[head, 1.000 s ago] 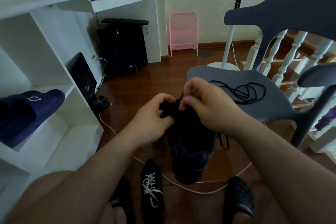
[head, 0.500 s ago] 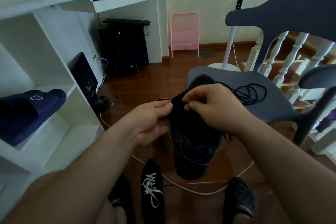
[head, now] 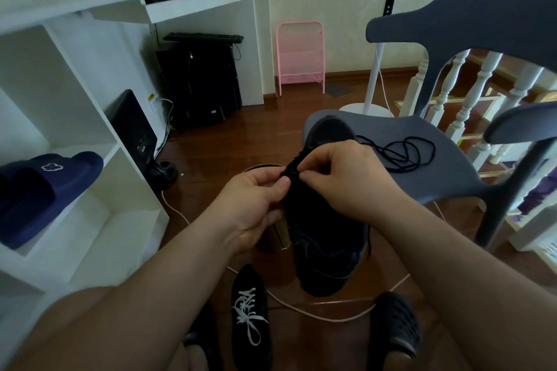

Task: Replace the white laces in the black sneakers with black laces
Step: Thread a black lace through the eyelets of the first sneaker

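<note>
Over the last second I have lowered the black sneaker (head: 327,238) and tipped its toe away from me, so its toe now shows above my right hand (head: 346,181) against the front edge of the grey chair (head: 452,178); before, my hands covered the whole top of it. My left hand (head: 253,208) has opened out from a tight curl and now pinches the lace row from the left with thumb and fingertips, while my right hand pinches something small and dark at the same spot, which I take to be the black lace end, though it is too dark to tell apart from the shoe. I judge I am still threading this first sneaker near its upper eyelets, heel hanging toward the floor. A dark lace end dangles at the shoe's right side. The spare black lace (head: 404,153) lies coiled on the chair seat, just beyond my right hand. The second sneaker (head: 250,313) stands on the floor between my feet, its white laces (head: 248,315) still tied, so half the job remains. A pale cable (head: 316,312) loops across the floor under the held shoe, and could snag a foot. Navy slippers (head: 45,190) sit on the white shelf at my left.
</note>
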Motion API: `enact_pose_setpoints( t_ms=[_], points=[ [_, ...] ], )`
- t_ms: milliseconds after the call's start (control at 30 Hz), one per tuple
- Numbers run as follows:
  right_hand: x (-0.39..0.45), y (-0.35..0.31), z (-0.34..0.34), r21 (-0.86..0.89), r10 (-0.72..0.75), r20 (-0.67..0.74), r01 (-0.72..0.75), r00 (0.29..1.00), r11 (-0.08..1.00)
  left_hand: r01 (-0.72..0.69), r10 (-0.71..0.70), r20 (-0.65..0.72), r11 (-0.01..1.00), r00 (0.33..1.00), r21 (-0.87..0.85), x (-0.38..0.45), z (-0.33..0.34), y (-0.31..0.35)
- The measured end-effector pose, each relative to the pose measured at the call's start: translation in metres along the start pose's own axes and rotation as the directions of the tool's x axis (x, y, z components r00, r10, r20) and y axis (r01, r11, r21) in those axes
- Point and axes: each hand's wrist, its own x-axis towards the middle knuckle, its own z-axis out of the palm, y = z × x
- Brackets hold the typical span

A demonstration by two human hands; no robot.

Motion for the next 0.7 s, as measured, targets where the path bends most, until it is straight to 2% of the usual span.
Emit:
enact_pose_setpoints(
  t_ms=[100,400,500,600,700],
  points=[
    [-0.0007,0.0009,-0.0015,-0.003,0.004,0.001,-0.004,1.0,1.0,-0.047,0.047,-0.03,0.999,0.998,0.012,-0.0009,0.001,-0.0004],
    [-0.0031,-0.0037,0.0023,-0.013,-0.031,0.019,0.032,0.999,0.999,-0.037,0.037,-0.03,0.999,0.999,-0.012,-0.0033,-0.0001,0.0044],
    [-0.0031,-0.0031,0.0016,-0.016,-0.029,-0.001,0.029,1.0,0.999,-0.129,0.133,-0.031,0.985,0.991,0.113,-0.0047,0.0005,0.0031],
    [-0.003,-0.0028,0.0025,-0.012,-0.008,-0.066,0.007,0.998,1.0,-0.25,0.267,-0.029,0.931,0.963,0.267,-0.0062,0.0019,0.0004],
    [-0.0029,-0.0036,0.0045,-0.037,-0.033,-0.066,0.031,0.997,0.999,-0.309,0.335,0.0,0.871,0.942,0.381,-0.0083,0.0025,-0.0037]
  ],
)
